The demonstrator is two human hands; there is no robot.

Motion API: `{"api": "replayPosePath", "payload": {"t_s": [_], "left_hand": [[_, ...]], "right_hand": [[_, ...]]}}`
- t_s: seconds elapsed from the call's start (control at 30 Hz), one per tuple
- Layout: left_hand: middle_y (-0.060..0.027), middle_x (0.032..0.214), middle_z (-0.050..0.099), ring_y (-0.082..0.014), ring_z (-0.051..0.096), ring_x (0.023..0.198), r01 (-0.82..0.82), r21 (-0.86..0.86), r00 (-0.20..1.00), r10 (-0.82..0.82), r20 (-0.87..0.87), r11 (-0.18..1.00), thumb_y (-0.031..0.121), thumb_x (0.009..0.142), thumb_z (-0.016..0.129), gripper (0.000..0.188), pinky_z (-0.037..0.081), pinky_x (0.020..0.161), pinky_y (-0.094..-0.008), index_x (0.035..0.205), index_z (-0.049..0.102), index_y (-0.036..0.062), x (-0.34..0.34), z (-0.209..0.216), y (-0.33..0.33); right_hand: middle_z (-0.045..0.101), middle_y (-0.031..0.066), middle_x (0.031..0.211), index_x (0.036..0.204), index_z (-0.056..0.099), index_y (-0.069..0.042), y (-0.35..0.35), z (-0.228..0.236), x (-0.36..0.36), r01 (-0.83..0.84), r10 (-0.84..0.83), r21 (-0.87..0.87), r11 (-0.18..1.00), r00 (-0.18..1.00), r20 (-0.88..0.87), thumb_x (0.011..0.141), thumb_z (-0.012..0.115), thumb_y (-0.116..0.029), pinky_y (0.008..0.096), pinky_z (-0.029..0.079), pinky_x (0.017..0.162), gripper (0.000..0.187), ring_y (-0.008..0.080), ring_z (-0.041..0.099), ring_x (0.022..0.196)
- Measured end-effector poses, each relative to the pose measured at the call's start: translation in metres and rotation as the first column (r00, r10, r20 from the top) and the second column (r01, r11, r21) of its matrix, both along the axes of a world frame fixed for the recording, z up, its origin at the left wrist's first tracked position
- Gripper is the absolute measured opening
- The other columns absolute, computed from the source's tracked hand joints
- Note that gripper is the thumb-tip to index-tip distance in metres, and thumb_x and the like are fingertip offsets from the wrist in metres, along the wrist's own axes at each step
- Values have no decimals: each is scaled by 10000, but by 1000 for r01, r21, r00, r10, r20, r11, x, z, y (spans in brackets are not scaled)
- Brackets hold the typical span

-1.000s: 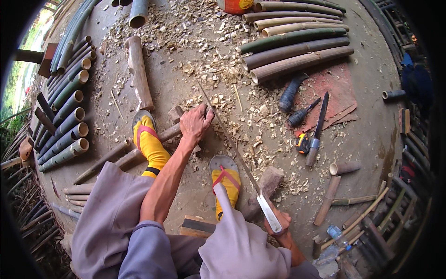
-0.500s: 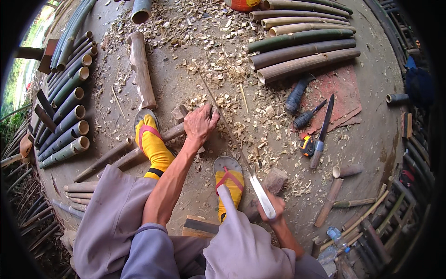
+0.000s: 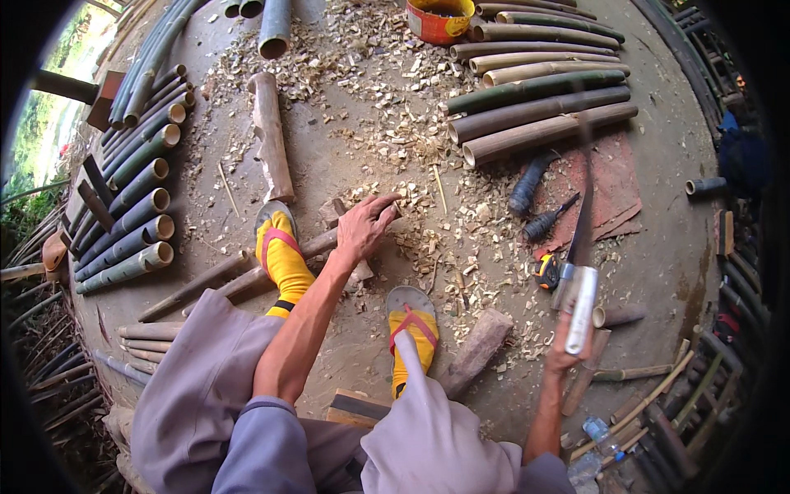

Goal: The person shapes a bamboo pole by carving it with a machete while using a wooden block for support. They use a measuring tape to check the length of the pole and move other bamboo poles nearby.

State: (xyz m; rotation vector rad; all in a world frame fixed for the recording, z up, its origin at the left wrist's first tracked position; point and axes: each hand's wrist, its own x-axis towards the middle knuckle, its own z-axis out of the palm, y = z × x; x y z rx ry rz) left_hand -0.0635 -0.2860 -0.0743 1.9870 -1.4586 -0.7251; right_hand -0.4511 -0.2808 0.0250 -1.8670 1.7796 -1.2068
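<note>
My left hand (image 3: 362,230) is curled over a brown bamboo pole (image 3: 318,244), close to its far end. Its fingers lie along the top, and the pole crosses wooden pieces (image 3: 333,212) beside my left foot. Out to the right, my right hand (image 3: 564,342) grips a handsaw by its white handle (image 3: 583,309). The saw blade, smeared by motion, points away over the red mat. Under and beside it lies a knife (image 3: 582,226) with a metal collar. A yellow-and-black tape measure (image 3: 546,271) sits just left of the knife.
Cut bamboo tubes lie in rows at left (image 3: 136,226) and far right (image 3: 543,119). Wood chips (image 3: 387,123) cover the ground between. A log (image 3: 267,136), a red bucket (image 3: 439,25), black-wrapped tools (image 3: 531,185) on a red mat (image 3: 613,177) and a plastic bottle (image 3: 601,435) lie about.
My right hand has carried the saw off the pole, right and away from me. My left hand stays on the pole, its fingers straighter. The view has shifted slightly.
</note>
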Motion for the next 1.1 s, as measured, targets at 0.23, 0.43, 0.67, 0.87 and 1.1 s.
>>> {"api": "replayPosePath", "payload": {"t_s": [0.23,0.43,0.67,0.87,1.1], "left_hand": [[-141,955,634,-229,613,781,-239,-220,971,234,-53,946,146,815,605,280,517,739,-337,1080,632,60,79,39,-17],[-147,941,667,-248,648,811,-56,424,856,-176,486,904,191,789,587,320,528,734,-357,1073,618,48,173,148,-8],[-113,744,666,-194,618,662,138,671,943,-304,136,729,276,815,590,264,513,655,-344,929,682,56,171,168,91],[-245,1114,523,-331,609,923,-291,854,75,901,-428,430,475,723,735,859,542,758,-491,1285,351,-48,115,34,226],[-174,1283,413,-340,464,1149,-710,688,-577,438,-690,149,295,788,705,568,438,955,-497,1226,406,93,103,-27,221]], "right_hand": [[573,216,1168,1254,484,11,38,-29,-151,179,-153,35,983,915,-374,834,550,14,394,442,889,426,365,566,1060],[593,230,1083,1364,374,-77,81,-52,-166,279,-2,286,917,719,-695,718,645,39,413,437,847,709,374,578,953],[537,211,1148,1327,402,-43,67,-42,-122,268,84,379,885,710,-699,635,683,66,451,352,945,754,382,525,1013],[598,189,971,1170,558,-2,15,-29,92,-364,426,479,799,904,-24,722,576,38,350,496,677,450,275,602,747],[597,172,870,1134,567,1,-25,-29,317,-880,894,240,410,440,84,790,599,-21,359,496,634,346,278,609,742]]}}
